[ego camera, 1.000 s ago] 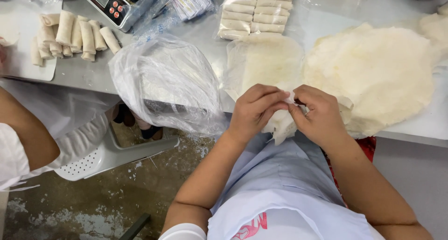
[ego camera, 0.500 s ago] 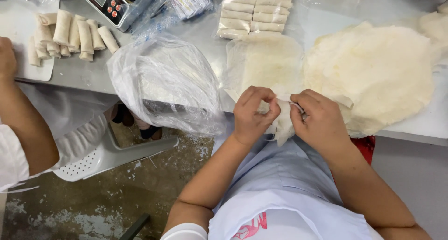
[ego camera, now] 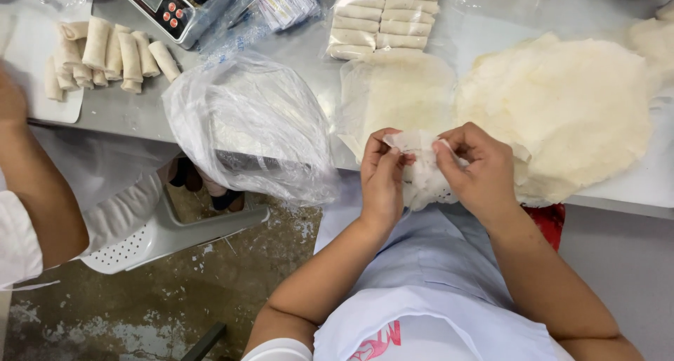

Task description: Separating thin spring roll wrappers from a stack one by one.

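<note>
My left hand (ego camera: 382, 177) and my right hand (ego camera: 477, 168) both pinch a thin, pale, crumpled wrapper sheet (ego camera: 421, 171) at the table's near edge. The fingertips of both hands meet at its top edge. A wide round stack of the same pale wrapper sheets (ego camera: 562, 108) lies on the table just right of my right hand. Another flat pile of sheets in clear plastic (ego camera: 397, 94) lies just beyond my left hand.
A crumpled clear plastic bag (ego camera: 253, 126) hangs over the table edge at left. Rolled spring rolls (ego camera: 105, 56) lie on a white board, and packed rolls (ego camera: 382, 17) at the back. A digital scale (ego camera: 165, 7) stands far left. Another person's arm (ego camera: 35, 192) is at left, above a white perforated stool (ego camera: 151, 224).
My hands have lifted slightly and spread the sheet between them, exposing more of it. The other person's hand at the far left has come further into view.
</note>
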